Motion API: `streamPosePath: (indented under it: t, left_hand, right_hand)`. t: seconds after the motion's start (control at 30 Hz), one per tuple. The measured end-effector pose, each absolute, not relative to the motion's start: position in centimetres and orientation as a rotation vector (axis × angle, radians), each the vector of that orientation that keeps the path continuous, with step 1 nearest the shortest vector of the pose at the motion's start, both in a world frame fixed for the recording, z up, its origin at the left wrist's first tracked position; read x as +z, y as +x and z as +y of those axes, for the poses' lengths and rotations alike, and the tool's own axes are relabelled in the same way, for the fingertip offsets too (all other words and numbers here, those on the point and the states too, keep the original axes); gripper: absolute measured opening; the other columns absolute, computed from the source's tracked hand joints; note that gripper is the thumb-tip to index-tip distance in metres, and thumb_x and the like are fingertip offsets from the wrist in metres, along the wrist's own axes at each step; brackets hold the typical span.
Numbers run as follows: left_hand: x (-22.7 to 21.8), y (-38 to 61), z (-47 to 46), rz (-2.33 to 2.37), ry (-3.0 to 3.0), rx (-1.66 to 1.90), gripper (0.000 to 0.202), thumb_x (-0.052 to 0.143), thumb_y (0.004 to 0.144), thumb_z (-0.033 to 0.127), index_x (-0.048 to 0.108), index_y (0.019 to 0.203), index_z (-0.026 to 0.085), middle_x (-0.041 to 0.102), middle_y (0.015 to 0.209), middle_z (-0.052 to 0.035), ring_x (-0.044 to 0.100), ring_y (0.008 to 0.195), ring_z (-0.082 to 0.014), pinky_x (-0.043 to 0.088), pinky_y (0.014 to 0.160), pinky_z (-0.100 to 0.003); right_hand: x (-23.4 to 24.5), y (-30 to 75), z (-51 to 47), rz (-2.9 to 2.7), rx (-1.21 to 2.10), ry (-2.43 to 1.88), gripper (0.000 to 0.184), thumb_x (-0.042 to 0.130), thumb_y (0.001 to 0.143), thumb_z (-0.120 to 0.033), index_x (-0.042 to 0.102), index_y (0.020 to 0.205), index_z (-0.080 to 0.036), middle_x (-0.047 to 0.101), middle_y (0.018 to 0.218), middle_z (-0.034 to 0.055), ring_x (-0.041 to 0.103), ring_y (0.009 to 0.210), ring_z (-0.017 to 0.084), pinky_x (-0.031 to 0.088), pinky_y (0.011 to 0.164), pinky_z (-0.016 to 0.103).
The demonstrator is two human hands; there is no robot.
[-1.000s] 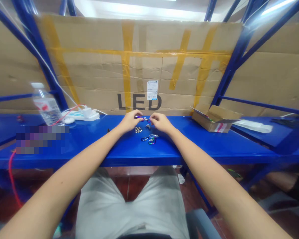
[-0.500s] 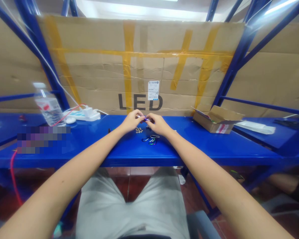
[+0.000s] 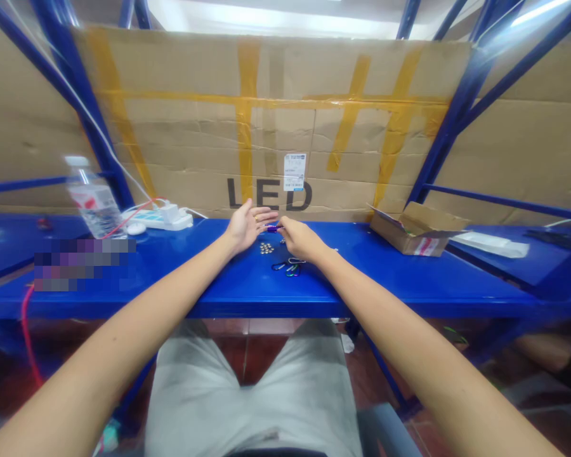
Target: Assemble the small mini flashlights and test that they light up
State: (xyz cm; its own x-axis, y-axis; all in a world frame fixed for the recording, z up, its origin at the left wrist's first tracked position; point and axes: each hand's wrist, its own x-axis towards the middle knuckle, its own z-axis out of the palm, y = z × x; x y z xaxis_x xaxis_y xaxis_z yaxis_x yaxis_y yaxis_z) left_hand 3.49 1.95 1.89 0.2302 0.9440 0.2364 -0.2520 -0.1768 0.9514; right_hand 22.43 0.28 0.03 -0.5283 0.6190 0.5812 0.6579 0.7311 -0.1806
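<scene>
My left hand point(image 3: 246, 227) is open, palm turned up and inward, with its fingers spread above the blue table. A small gold-coloured spot shows at its fingers, too small to make out. Between the hands is a small purple carabiner point(image 3: 272, 229), pinched in the fingertips of my right hand point(image 3: 299, 237); its far end lies close to the left fingers, and whether they touch it I cannot tell. Below the hands sits a cluster of small shiny metal pieces point(image 3: 266, 248). Nearer the table's front lie several carabiners point(image 3: 292, 271), black, silver and green.
An open cardboard box point(image 3: 412, 238) stands on the right of the table point(image 3: 266, 292). On the left are a power strip point(image 3: 164, 218), a water bottle point(image 3: 95, 206) and a red cable point(image 3: 25, 324). A large cardboard sheet point(image 3: 195, 146) marked LED rises behind.
My left hand has let go of the purple carabiner, drawn slightly left and opened its fingers. My right hand keeps its pinch on it. The view has shifted slightly.
</scene>
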Motion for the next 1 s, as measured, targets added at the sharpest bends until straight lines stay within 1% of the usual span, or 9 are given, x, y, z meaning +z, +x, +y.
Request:
streamPosePath:
  t: [0.1, 0.2, 0.27, 0.33, 0.47, 0.63, 0.73, 0.9, 1.0]
  left_hand:
    - [1.9, 3.4, 1.8, 0.634, 1.152, 1.244, 0.066, 0.024, 0.1, 0.056, 0.063, 0.122, 0.008, 0.072, 0.117, -0.0222, 0.067, 0.115, -0.0316, 0.051, 0.096, -0.043]
    - [1.8, 3.5, 1.7, 0.596, 1.099, 1.191, 0.066, 0.027, 0.1, 0.056, 0.062, 0.126, 0.006, 0.074, 0.106, -0.0212, 0.07, 0.099, -0.0308, 0.052, 0.088, -0.043]
    - [1.7, 3.5, 1.7, 0.582, 1.089, 1.165, 0.065, 0.029, 0.1, 0.056, 0.062, 0.126, 0.005, 0.075, 0.098, -0.0199, 0.07, 0.088, -0.0291, 0.053, 0.082, -0.041]
    - [1.7, 3.6, 1.5, 0.57, 1.079, 1.156, 0.064, 0.031, 0.1, 0.056, 0.062, 0.124, 0.005, 0.074, 0.092, -0.0186, 0.07, 0.082, -0.0275, 0.052, 0.077, -0.039]
    - [1.7, 3.6, 1.3, 0.552, 1.073, 1.139, 0.064, 0.03, 0.1, 0.057, 0.062, 0.122, 0.006, 0.074, 0.09, -0.0174, 0.07, 0.082, -0.0273, 0.052, 0.077, -0.039]
    - [1.6, 3.5, 1.5, 0.561, 1.077, 1.154, 0.064, 0.031, 0.099, 0.059, 0.065, 0.118, 0.007, 0.075, 0.097, -0.019, 0.069, 0.084, -0.0275, 0.052, 0.08, -0.041]
    - [1.5, 3.6, 1.5, 0.573, 1.085, 1.176, 0.063, 0.032, 0.099, 0.059, 0.067, 0.113, 0.008, 0.075, 0.098, -0.0194, 0.069, 0.084, -0.0278, 0.052, 0.08, -0.041]
    - [1.4, 3.9, 1.5, 0.594, 1.1, 1.216, 0.063, 0.034, 0.099, 0.059, 0.07, 0.104, 0.008, 0.074, 0.089, -0.0187, 0.069, 0.08, -0.0271, 0.052, 0.076, -0.04]
    - [1.3, 4.0, 1.5, 0.612, 1.109, 1.247, 0.062, 0.037, 0.098, 0.059, 0.072, 0.101, 0.008, 0.074, 0.089, -0.019, 0.069, 0.081, -0.0271, 0.053, 0.075, -0.039]
  right_hand:
    - [0.0, 22.3, 0.3, -2.31, -0.147, -0.881, 0.014, 0.043, 0.102, -0.019, 0.057, 0.101, -0.017, 0.071, 0.106, 0.0143, 0.066, 0.096, 0.025, 0.048, 0.083, 0.036]
    - [0.0, 22.3, 0.2, -2.289, -0.138, -0.818, 0.016, 0.043, 0.101, -0.018, 0.058, 0.108, -0.017, 0.072, 0.112, 0.0144, 0.067, 0.101, 0.025, 0.05, 0.085, 0.036]
    - [0.0, 22.3, 0.1, -2.273, -0.123, -0.824, 0.018, 0.042, 0.102, -0.02, 0.057, 0.111, -0.017, 0.072, 0.113, 0.0148, 0.068, 0.101, 0.025, 0.051, 0.084, 0.036]
    - [0.0, 22.3, 0.0, -2.278, -0.122, -0.832, 0.02, 0.041, 0.103, -0.021, 0.057, 0.113, -0.017, 0.073, 0.113, 0.0148, 0.069, 0.099, 0.025, 0.051, 0.082, 0.036]
    - [0.1, 22.1, -0.3, -2.324, -0.166, -0.817, 0.023, 0.042, 0.102, -0.02, 0.058, 0.118, -0.017, 0.073, 0.116, 0.0134, 0.069, 0.101, 0.024, 0.051, 0.084, 0.035]
    - [0.2, 21.8, -0.6, -2.355, -0.255, -0.868, 0.025, 0.042, 0.099, -0.017, 0.06, 0.116, -0.017, 0.073, 0.113, 0.0125, 0.069, 0.094, 0.024, 0.049, 0.078, 0.032]
    - [0.2, 21.7, -0.9, -2.363, -0.283, -0.914, 0.024, 0.042, 0.099, -0.017, 0.06, 0.115, -0.018, 0.074, 0.111, 0.0118, 0.069, 0.092, 0.024, 0.048, 0.075, 0.032]
    - [0.4, 21.5, -1.2, -2.367, -0.277, -1.027, 0.024, 0.039, 0.102, -0.021, 0.056, 0.118, -0.016, 0.074, 0.11, 0.0137, 0.07, 0.093, 0.026, 0.049, 0.076, 0.034]
    - [0.5, 21.3, -1.5, -2.386, -0.255, -1.056, 0.025, 0.036, 0.104, -0.023, 0.053, 0.12, -0.015, 0.074, 0.114, 0.0161, 0.071, 0.095, 0.027, 0.049, 0.078, 0.036]
